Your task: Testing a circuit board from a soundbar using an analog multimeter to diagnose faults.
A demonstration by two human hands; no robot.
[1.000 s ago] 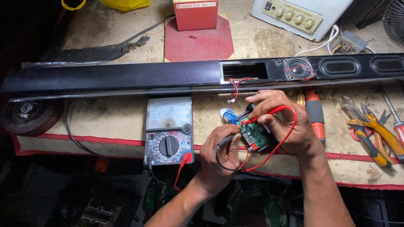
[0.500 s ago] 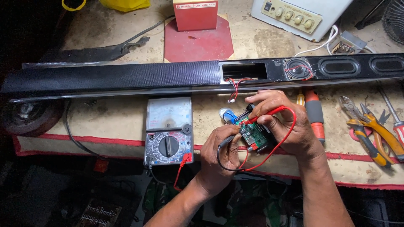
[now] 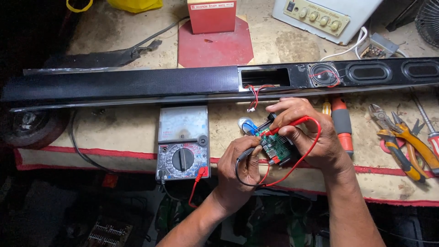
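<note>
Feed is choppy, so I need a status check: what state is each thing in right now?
Soundbar: lying flat, panel opening exposed, wires hanging out.
Circuit board: held, both probes on it.
Red probe: in right hand.
Black probe: in left hand.
Multimeter: face up.
Pliers: lying unused.

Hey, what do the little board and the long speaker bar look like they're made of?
Board: green laminate with small soldered parts, likely fibreglass circuit board. Speaker bar: black plastic shell by its look, fronted by matte fine mesh; cloth or metal, hard to tell.
</note>
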